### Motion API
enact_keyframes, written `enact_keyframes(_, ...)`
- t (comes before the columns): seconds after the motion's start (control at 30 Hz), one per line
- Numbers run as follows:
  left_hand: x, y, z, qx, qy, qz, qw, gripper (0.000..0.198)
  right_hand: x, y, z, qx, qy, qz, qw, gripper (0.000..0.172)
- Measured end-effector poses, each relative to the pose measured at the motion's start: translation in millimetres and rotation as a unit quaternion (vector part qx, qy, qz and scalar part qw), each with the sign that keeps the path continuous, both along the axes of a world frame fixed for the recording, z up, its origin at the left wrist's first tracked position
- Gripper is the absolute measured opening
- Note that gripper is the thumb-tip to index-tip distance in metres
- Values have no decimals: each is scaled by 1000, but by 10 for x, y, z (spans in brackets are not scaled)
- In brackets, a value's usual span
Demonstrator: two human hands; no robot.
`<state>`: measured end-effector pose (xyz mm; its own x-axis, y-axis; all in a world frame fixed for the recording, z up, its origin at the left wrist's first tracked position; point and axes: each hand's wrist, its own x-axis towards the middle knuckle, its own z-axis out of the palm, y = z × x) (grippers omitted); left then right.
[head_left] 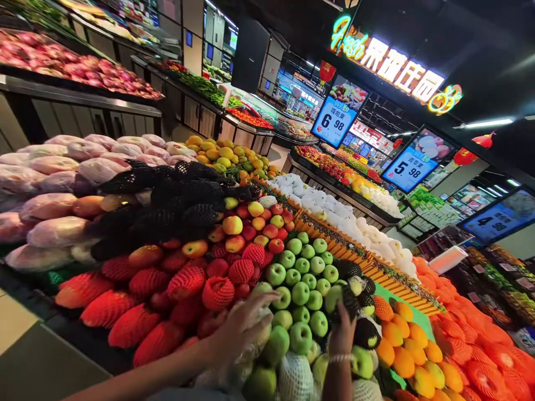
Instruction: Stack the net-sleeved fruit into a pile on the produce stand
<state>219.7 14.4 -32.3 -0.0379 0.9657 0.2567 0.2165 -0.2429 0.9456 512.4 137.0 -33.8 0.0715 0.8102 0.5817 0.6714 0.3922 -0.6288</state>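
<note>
Right grip [343, 326]: holding netted apple [333, 299] | left grip [248, 326]: unclear | sign [399, 69]: "Fresh" | screen [337, 120]: 6.98

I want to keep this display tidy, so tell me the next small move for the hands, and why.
Probably bring the left hand across to help settle the green apple at the right hand: dark netting seems to cover only part of it, and the left hand is apart from it, beside the bare green apples.
</note>
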Motion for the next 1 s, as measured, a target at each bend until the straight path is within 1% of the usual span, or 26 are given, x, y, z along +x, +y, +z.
enact_keyframes(0.03, 131, -33, -16, -39, -35, -57, 997, 42, -115, -295, -130, 15, 56, 24, 998, 63)
enact_keyframes(0.1, 331, -82, -68, -93, -96, -146, 980, 51, -372, -793, -360, 2, 77, 36, 996, 69)
enact_keyframes(0.13, 398, -100, -99, -108, -127, -174, 971, 59, -494, -988, -441, -7, 89, 44, 995, 73)
enact_keyframes(0.2, 462, -127, -158, -129, -185, -194, 955, 74, -679, -1268, -510, -16, 87, 65, 994, 77)
enact_keyframes(0.27, 443, -152, -187, -153, -227, -174, 946, 82, -759, -1421, -456, -11, 70, 112, 991, 74)
enact_keyframes(0.3, 412, -164, -183, -164, -239, -157, 944, 82, -765, -1462, -391, -7, 64, 145, 987, 69)
enact_keyframes(0.37, 331, -183, -137, -181, -251, -132, 942, 78, -745, -1501, -214, -13, 71, 198, 977, 49)
enact_keyframes(0.4, 291, -189, -98, -185, -258, -125, 940, 75, -735, -1507, -117, -18, 80, 204, 976, 39)
enact_keyframes(0.43, 255, -192, -53, -185, -264, -121, 939, 73, -732, -1511, -23, -21, 90, 193, 977, 33)
enact_keyframes(0.5, 207, -188, 38, -170, -273, -120, 939, 71, -755, -1511, 138, -13, 97, 157, 983, 28)
enact_keyframes(0.57, 188, -176, 107, -149, -278, -122, 941, 72, -805, -1505, 242, 14, 85, 159, 983, 24)
enact_keyframes(0.63, 183, -164, 144, -126, -277, -130, 944, 78, -848, -1489, 295, 46, 66, 173, 982, 21)
enact_keyframes(0.7, 175, -160, 160, -99, -269, -134, 948, 86, -858, -1468, 320, 78, 47, 156, 983, 18)
enact_keyframes(0.73, 167, -162, 162, -85, -262, -139, 951, 90, -849, -1458, 329, 92, 38, 144, 985, 17)
enact_keyframes(0.8, 150, -173, 152, -63, -246, -152, 955, 95, -811, -1442, 349, 104, 14, 135, 985, 22)
enact_keyframes(0.9, 149, -186, 85, -57, -243, -161, 955, 93, -750, -1437, 388, 84, -16, 155, 984, 34)
enact_keyframes(1.0, 191, -177, -7, -83, -276, -165, 943, 92, -722, -1437, 417, 52, -32, 163, 985, 47)
